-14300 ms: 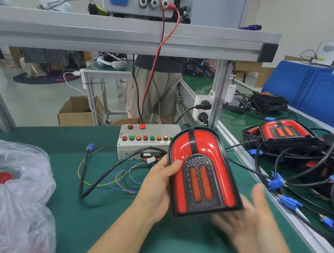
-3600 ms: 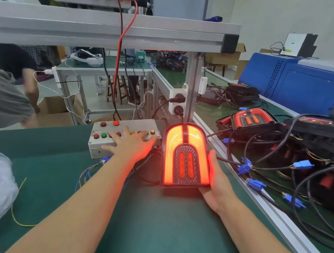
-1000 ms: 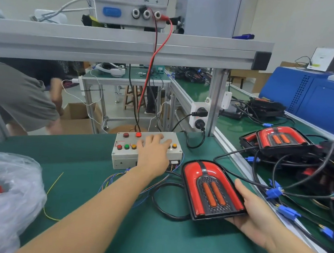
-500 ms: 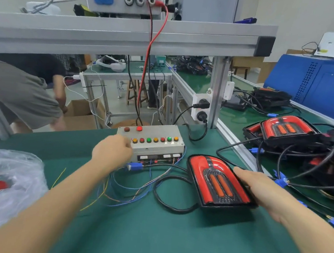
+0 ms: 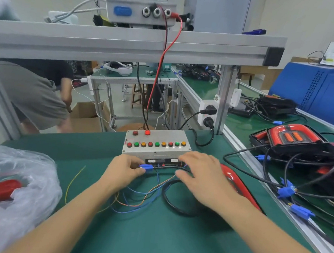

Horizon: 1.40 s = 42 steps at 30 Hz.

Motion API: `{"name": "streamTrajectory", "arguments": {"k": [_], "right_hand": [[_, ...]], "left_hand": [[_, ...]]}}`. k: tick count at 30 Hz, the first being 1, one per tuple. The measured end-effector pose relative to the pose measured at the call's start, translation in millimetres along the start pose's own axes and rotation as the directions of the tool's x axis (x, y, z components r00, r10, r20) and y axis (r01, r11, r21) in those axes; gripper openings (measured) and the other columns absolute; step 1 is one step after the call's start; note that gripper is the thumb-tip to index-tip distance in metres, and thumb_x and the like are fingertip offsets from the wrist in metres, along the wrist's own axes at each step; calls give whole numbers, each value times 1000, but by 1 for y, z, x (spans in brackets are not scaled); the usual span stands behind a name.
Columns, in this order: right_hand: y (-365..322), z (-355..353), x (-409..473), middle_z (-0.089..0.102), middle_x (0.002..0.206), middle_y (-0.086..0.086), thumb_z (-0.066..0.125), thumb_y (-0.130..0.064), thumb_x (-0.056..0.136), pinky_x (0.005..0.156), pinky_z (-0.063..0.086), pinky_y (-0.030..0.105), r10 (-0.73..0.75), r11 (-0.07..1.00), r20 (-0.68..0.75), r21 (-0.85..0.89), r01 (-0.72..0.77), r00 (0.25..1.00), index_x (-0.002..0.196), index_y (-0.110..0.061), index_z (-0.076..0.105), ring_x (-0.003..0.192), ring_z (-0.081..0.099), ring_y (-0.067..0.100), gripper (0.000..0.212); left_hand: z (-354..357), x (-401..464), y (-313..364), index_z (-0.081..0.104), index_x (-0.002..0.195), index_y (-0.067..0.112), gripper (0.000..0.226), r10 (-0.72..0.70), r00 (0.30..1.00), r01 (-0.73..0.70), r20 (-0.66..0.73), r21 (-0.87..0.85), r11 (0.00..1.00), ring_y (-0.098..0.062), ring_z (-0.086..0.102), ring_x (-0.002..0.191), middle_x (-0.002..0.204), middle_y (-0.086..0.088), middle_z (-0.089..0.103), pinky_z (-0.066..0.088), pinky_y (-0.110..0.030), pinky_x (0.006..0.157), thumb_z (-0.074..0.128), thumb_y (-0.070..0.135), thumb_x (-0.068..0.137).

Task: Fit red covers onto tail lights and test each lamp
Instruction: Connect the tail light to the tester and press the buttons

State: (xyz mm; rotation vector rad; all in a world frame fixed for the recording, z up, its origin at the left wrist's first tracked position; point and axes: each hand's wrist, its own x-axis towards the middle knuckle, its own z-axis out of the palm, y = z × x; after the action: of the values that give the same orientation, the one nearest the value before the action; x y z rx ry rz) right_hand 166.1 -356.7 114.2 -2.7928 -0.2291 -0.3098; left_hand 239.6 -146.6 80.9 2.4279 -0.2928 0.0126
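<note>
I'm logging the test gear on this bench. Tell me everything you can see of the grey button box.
The button box is a grey, metal-looking case lying flat on the green mat. On top sit two round buttons, one lit red, above a row of red, green and orange ones. Its front holds a black connector strip. The right hand rests against its front; the left hand pinches a blue plug just before it.

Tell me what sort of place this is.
Most likely a tail-light assembly and test station in a factory: a push-button test box on a green bench mat, a bench power supply on the rail above, and tail lights piled with cables alongside.
</note>
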Motion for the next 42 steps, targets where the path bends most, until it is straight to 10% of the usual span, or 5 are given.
{"name": "streamTrajectory", "arguments": {"k": [5,16,23,34,42], "right_hand": [[-28,22,23,51,139,-5,51,-36,96,112,14,42,-105,984,66,-135,113,992,134,-24,47,130,40,21,41],[-46,33,29,69,109,2,49,-42,97,115,-5,41,-133,974,-74,-192,116,988,118,-24,62,113,55,22,31],[-56,38,29,71,106,2,47,-39,98,116,-13,50,-72,980,-113,-194,49,991,115,-22,62,110,60,25,28],[-36,17,25,70,98,5,47,-38,100,118,-4,47,42,993,-60,-108,-48,997,89,-21,48,102,62,26,21],[-24,11,5,53,134,-6,50,-27,99,118,-6,53,-167,974,158,-125,188,973,133,-28,52,131,40,17,34]], "left_hand": [[-12,-14,8,74,105,16,25,205,970,-210,-129,-27,977,-4,60,75,82,11,68,38,-1,67,74,12,81],[-28,-36,23,76,102,18,28,481,861,-472,-165,92,877,-17,64,77,82,0,72,50,-35,77,72,4,78],[-28,-37,22,78,90,11,33,441,844,-457,-306,24,889,-2,65,78,75,19,68,45,-4,74,70,-12,67],[-47,-32,-24,75,86,20,17,322,915,-313,-243,77,947,-4,59,60,69,18,66,49,-22,67,66,27,73],[-22,-27,-14,23,150,25,75,170,983,-181,72,573,800,-15,10,145,157,9,18,7,-40,116,59,28,85]]}}
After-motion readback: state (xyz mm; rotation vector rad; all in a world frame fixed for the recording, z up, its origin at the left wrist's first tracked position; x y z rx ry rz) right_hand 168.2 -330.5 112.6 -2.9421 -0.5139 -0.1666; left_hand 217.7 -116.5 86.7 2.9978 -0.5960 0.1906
